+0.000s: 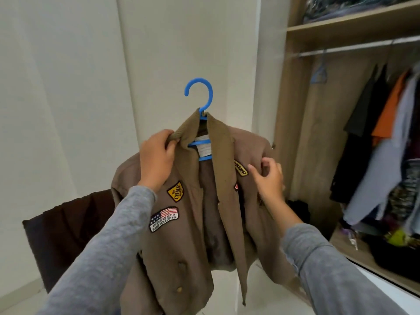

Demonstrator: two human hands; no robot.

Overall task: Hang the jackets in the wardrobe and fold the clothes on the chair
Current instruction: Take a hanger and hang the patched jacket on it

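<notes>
A brown jacket (191,242) with sewn patches hangs on a blue plastic hanger (200,96), held up in front of me. My left hand (156,160) grips the jacket's ribbed collar and the shoulder beneath it. My right hand (268,178) sits at the jacket's other shoulder, fingers curled and pinching the fabric there. The hanger's hook sticks up free above the collar. The open wardrobe (302,123) stands to the right, its rail (354,47) near the top.
Several garments (386,142) hang on the right part of the rail, and an empty blue hanger (319,73) hangs at its left. A chair (66,233) draped in dark cloth stands low left. Clothes are piled on the wardrobe floor (395,244).
</notes>
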